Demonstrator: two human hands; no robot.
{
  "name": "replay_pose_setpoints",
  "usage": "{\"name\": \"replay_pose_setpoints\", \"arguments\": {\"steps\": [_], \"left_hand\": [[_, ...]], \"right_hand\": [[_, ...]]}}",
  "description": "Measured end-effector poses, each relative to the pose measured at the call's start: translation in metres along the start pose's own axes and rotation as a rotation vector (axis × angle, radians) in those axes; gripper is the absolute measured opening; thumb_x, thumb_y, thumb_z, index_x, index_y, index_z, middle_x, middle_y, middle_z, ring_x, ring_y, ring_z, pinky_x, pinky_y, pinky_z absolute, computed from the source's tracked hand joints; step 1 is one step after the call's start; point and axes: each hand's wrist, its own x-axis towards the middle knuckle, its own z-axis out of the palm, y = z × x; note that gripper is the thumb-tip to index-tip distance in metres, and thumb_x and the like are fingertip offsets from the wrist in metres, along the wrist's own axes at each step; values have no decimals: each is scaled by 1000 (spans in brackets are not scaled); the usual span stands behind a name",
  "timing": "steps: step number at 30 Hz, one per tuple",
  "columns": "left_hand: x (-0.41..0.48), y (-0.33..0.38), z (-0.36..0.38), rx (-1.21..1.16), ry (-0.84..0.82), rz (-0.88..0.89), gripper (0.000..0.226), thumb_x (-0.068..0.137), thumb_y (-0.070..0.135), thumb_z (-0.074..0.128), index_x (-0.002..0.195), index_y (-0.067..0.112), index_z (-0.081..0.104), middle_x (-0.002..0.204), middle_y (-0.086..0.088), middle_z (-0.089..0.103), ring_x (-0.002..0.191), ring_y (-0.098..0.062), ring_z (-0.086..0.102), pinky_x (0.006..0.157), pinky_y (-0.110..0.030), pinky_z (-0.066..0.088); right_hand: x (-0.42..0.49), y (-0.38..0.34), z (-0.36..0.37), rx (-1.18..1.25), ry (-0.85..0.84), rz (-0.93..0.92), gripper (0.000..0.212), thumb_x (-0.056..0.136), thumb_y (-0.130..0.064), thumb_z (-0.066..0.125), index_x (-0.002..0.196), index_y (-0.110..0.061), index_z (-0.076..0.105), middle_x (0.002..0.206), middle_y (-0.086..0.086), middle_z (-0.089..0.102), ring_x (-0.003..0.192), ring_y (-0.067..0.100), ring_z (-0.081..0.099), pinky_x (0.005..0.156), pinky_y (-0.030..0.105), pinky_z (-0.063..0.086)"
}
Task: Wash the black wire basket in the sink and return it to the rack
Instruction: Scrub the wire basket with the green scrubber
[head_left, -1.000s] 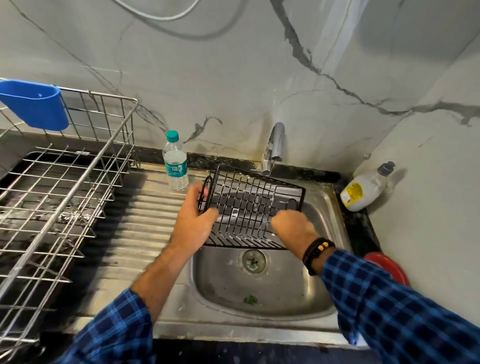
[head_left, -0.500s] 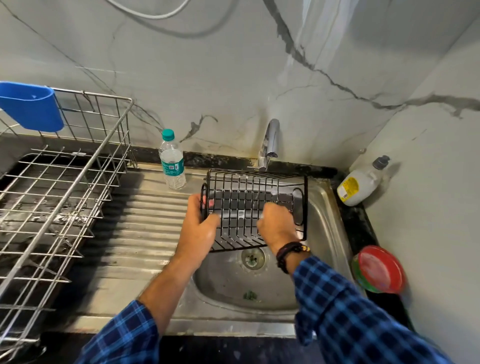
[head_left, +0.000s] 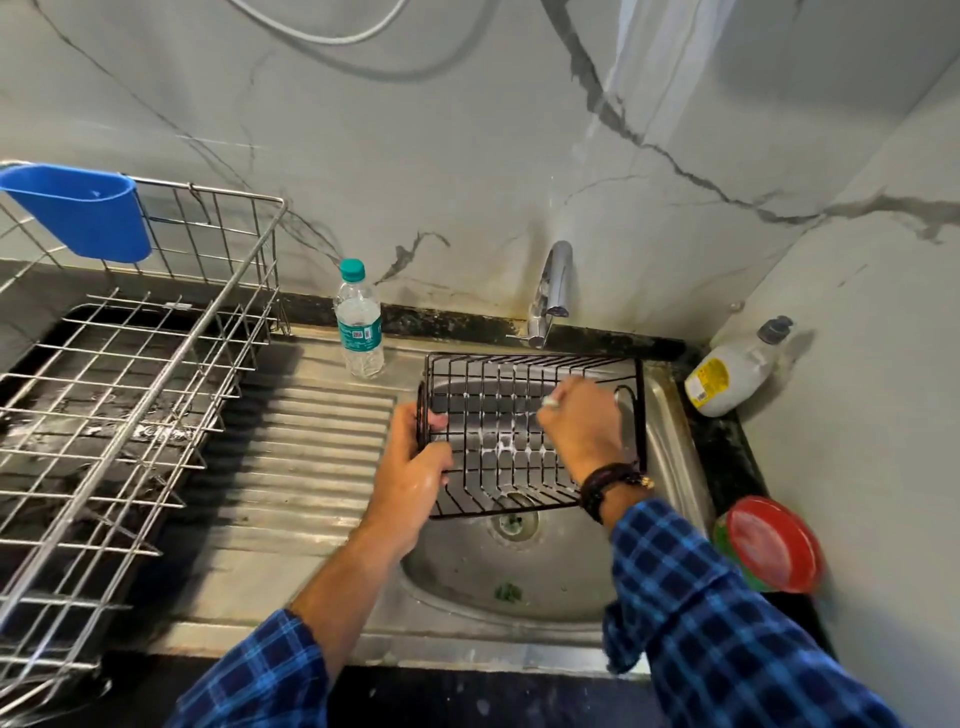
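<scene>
Scrubbing stage of the wash. The black wire basket (head_left: 524, 431) is held tilted over the steel sink (head_left: 675, 467), below and in front of the tap (head_left: 553, 291), its open side turned toward the person and its lower edge just above the drain (head_left: 514, 522). The left hand (head_left: 415, 467) is wrapped around the basket's left end frame, thumb in front and fingers hooked through the wires. The right hand (head_left: 582, 426) reaches into the basket with its fingers bunched against the mesh; something small and pale shows at the fingertips, and whether it is foam or a scrubbing pad cannot be told. White suds cling to the wires at the basket's middle.

To do this step well, judging from the pose: the left hand should keep a firm hold, since wet, soapy wire is likely to slip; the right hand should work along each wire and into the crossings and corners, where residue collects, not only the centre where the foam now sits. Turning the basket in stages would bring the far wall and the underside within reach. Keeping it low over the bowl limits splashing onto the bench. No running water can be made out at the tap, so a full rinse seems yet to come. The steel rack (head_left: 130, 405), on the left beyond the ribbed drainboard (head_left: 306, 457), awaits the basket's return.
</scene>
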Motion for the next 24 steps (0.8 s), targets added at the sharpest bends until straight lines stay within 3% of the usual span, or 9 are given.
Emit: {"name": "replay_pose_setpoints", "arguments": {"steps": [5,7,9,11,13,15,16,20,24], "left_hand": [[-2,4,16,-22,-43,4,37,84,-3,49,108,26,49,90,1,56,76,-10,51,59,-21,45],[-1,3,9,-20,-34,-6,40,83,-3,48,106,30,50,91,2,55,76,-13,48,60,-26,43],[0,0,2,-30,-15,-24,45,86,-10,47,104,31,51,91,4,56,78,-15,48,63,-31,42],[-1,0,0,-52,-8,-43,47,86,-13,45,104,30,51,97,2,56,81,-16,47,66,-32,42],[-4,0,5,-80,-8,-81,47,87,-14,43,104,29,50,99,2,56,82,-17,47,67,-31,42],[-7,-1,15,-99,8,-120,44,86,-14,42,103,27,50,97,4,57,82,-17,48,68,-32,42],[-8,0,19,-110,23,-145,42,85,-13,41,99,26,49,95,3,57,81,-18,49,67,-33,42],[-4,4,25,-136,73,-182,37,84,-12,39,92,24,44,90,1,50,75,-17,49,63,-32,41],[1,4,16,-90,35,-192,36,84,-7,41,93,27,46,93,0,52,76,-18,49,62,-31,41]], "right_hand": [[-25,-63,25,104,-239,-315,17,88,-2,62,89,-19,65,81,-9,62,73,5,60,82,26,57],[-15,-51,25,134,-187,-245,8,91,-12,68,97,-18,66,92,-7,66,83,7,63,84,27,58],[1,-23,19,105,-41,-40,14,92,-22,70,104,-15,66,101,-1,67,92,12,65,85,27,58],[17,0,11,142,121,197,15,91,-21,70,103,-11,68,101,4,71,91,16,68,80,27,59],[23,0,10,250,204,326,14,89,-17,70,99,-8,70,97,6,73,86,16,69,66,17,56],[17,-21,20,372,175,311,12,88,-15,71,97,-7,72,91,3,73,78,11,68,51,4,43],[12,-34,27,457,155,293,11,88,-13,72,97,-9,73,91,0,73,79,9,68,53,2,43],[-1,-66,38,689,120,287,3,85,-10,74,84,-13,73,87,-4,73,78,7,66,69,17,54],[0,-55,38,727,90,294,10,85,-12,74,76,-15,70,74,-7,68,68,8,63,56,13,48]]}}
